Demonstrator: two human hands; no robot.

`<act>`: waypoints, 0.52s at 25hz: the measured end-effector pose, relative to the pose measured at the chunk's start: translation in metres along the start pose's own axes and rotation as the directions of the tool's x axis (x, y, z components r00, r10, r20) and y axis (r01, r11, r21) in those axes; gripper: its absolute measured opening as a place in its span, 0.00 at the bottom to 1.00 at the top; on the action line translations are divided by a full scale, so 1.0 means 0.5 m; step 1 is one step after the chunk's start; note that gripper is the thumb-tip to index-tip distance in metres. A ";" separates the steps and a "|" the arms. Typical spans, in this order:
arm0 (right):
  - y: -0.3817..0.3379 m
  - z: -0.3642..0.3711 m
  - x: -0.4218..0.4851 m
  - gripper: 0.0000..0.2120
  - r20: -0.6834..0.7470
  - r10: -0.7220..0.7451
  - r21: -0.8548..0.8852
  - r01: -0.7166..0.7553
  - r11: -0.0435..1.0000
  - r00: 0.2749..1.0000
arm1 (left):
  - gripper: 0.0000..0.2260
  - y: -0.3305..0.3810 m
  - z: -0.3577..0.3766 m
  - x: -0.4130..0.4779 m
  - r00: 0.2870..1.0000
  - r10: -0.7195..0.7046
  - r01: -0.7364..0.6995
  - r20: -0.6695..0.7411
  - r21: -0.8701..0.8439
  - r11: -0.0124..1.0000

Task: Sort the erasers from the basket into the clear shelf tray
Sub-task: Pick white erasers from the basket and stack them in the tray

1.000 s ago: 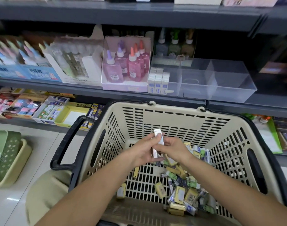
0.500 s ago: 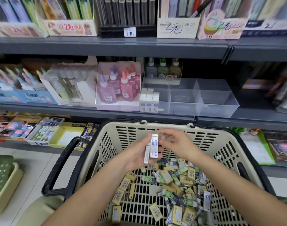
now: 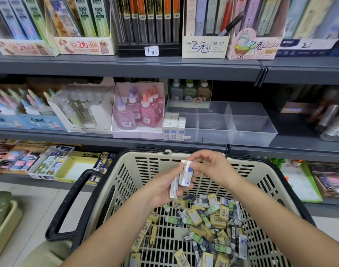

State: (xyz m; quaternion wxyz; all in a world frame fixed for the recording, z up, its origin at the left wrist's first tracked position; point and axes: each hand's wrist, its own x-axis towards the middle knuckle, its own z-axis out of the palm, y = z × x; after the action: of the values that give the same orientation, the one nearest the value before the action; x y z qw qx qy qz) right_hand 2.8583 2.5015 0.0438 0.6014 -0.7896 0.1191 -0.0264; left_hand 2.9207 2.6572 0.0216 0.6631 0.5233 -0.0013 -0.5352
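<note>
My left hand (image 3: 163,189) grips upright erasers (image 3: 185,177), my right hand (image 3: 210,168) pinching their tops; the clear tray (image 3: 251,132) lies straight beyond, far.

The basket (image 3: 143,155) is beige with a black rim and a pattern of slots. The held erasers (image 3: 185,175) are white with blue bands; the loose erasers (image 3: 207,218) are yellow, green and white. The tray (image 3: 249,130) is clear, the shelf (image 3: 126,67) grey
</note>
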 end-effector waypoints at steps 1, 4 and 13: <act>-0.001 -0.002 -0.002 0.08 0.006 -0.001 0.051 0.001 0.999 1.000 | 0.15 -0.001 -0.001 -0.002 1.000 0.000 0.000 0.000 0.000 1.000; 0.002 -0.007 -0.007 0.09 0.022 0.018 0.188 -0.022 0.982 1.000 | 0.13 -0.004 -0.001 -0.008 1.000 0.008 -0.008 -0.011 -0.014 1.000; -0.037 -0.036 0.010 0.04 0.023 0.123 0.037 -0.123 0.992 0.992 | 0.02 0.029 0.020 -0.010 0.953 0.216 -0.192 -0.211 0.127 0.973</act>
State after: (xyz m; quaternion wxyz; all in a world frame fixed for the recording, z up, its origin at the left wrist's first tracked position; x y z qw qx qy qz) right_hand 2.8625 2.4880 0.0660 0.6180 -0.7694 0.1608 0.0165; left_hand 2.9231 2.6521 0.0391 0.6824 0.6113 -0.0089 -0.4007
